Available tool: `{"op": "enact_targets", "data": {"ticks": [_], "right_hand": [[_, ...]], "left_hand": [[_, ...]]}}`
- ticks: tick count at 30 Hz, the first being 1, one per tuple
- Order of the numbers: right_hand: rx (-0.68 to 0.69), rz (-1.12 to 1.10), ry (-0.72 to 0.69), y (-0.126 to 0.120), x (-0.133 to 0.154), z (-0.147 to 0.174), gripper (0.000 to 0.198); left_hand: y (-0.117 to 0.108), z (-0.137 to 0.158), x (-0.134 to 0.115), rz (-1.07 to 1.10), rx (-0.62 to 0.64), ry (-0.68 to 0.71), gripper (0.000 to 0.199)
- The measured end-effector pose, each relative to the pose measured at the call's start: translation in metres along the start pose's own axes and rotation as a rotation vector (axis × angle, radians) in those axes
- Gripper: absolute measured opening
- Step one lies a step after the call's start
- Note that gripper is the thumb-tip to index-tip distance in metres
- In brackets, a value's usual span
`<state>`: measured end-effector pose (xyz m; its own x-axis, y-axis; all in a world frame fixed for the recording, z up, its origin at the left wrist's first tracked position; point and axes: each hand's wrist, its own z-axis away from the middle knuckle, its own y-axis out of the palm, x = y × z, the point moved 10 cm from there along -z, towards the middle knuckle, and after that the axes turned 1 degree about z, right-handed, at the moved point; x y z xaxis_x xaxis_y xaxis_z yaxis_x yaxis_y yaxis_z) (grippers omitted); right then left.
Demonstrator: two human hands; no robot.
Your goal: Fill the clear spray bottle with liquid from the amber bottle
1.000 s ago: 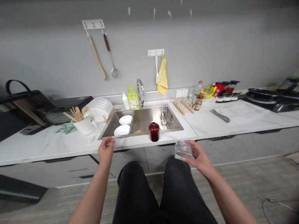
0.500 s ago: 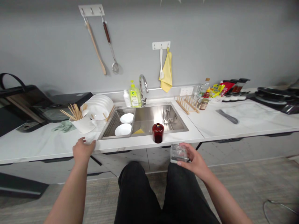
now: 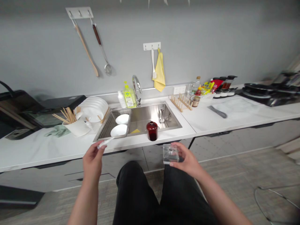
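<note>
My left hand (image 3: 93, 156) is closed at the front edge of the counter, left of the sink. Pinched between its thumb and fingers is a slim white stick-like tool (image 3: 106, 142), slightly blurred, whose thin end points up and right toward the bowls. My right hand (image 3: 185, 158) grips a clear, square, box-like container (image 3: 170, 153) by its right side, in front of the counter above my right knee. Whatever is inside the container cannot be made out. Between the hands, a dark red glass bottle (image 3: 152, 131) stands upright on the sink's front ledge.
The steel sink (image 3: 150, 114) has two white bowls (image 3: 119, 130) in its left rack. A white pot (image 3: 77, 127) of chopsticks and upright plates (image 3: 95, 107) stand left. Dish soap (image 3: 129, 97) sits beside the faucet (image 3: 137, 90). A wooden rack (image 3: 181, 103) and jar (image 3: 195, 101) stand right.
My left hand has moved right and now holds the white tool, where it was spread and showed nothing in it before. My right hand still holds the clear container. The view has shifted rightward.
</note>
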<state>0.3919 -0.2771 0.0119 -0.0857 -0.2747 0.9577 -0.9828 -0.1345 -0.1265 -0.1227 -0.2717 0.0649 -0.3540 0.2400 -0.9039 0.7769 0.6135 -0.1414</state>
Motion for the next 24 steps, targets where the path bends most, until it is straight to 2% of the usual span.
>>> {"op": "enact_targets", "data": {"ticks": [4,7,9,12,18,24], "right_hand": [[0.018,0.043,-0.015,0.012,0.014,0.016,0.083],[0.011,0.116,-0.039,0.015,0.027,0.030,0.081],[0.000,0.161,-0.054,0.014,0.035,0.039,0.081],[-0.016,0.200,-0.065,0.011,0.043,0.048,0.082],[-0.021,0.231,-0.080,0.011,0.052,0.054,0.081],[0.010,0.278,-0.129,0.026,0.064,0.056,0.083]], "left_hand": [[0.083,0.076,-0.078,0.078,0.443,0.077,0.041],[0.114,0.113,-0.130,0.016,0.637,0.212,0.032],[0.124,0.125,-0.154,-0.038,0.703,0.292,0.027],[0.131,0.130,-0.178,-0.085,0.743,0.368,0.024],[0.140,0.142,-0.205,-0.145,0.846,0.437,0.022],[0.152,0.158,-0.231,-0.324,0.996,0.505,0.016]]}}
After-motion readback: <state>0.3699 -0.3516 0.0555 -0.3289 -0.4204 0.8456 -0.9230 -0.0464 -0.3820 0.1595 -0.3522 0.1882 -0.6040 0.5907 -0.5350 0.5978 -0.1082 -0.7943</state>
